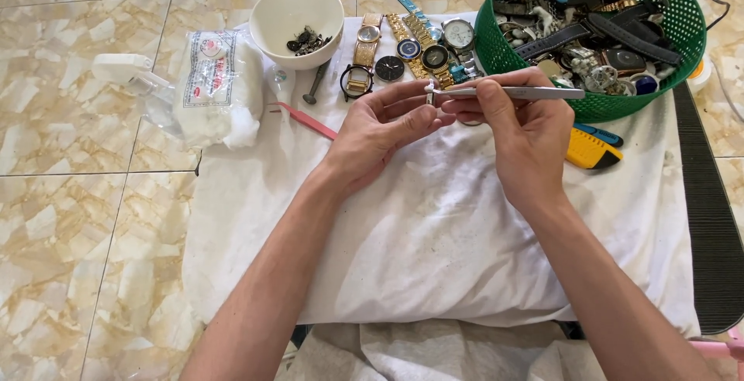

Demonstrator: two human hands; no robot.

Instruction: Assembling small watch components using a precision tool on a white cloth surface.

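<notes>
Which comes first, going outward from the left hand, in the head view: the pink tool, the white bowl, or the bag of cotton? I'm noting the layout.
From the left hand:
1. Pink tool, on the cloth just left of the hand.
2. White bowl, up and left, at the cloth's far edge.
3. Bag of cotton, farthest left, at the cloth's edge.

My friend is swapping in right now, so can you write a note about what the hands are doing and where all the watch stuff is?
Left hand: pinches a tiny pale part at its fingertips; what it is cannot be told.
Right hand: holds metal tweezers, tips at that part.
On the white cloth: row of wristwatches, white bowl with small dark parts, red tool, yellow utility knife.
Green basket: full of watches and straps.
Cotton wool pack: left of the bowl.
Done or left: cannot be told.
</notes>
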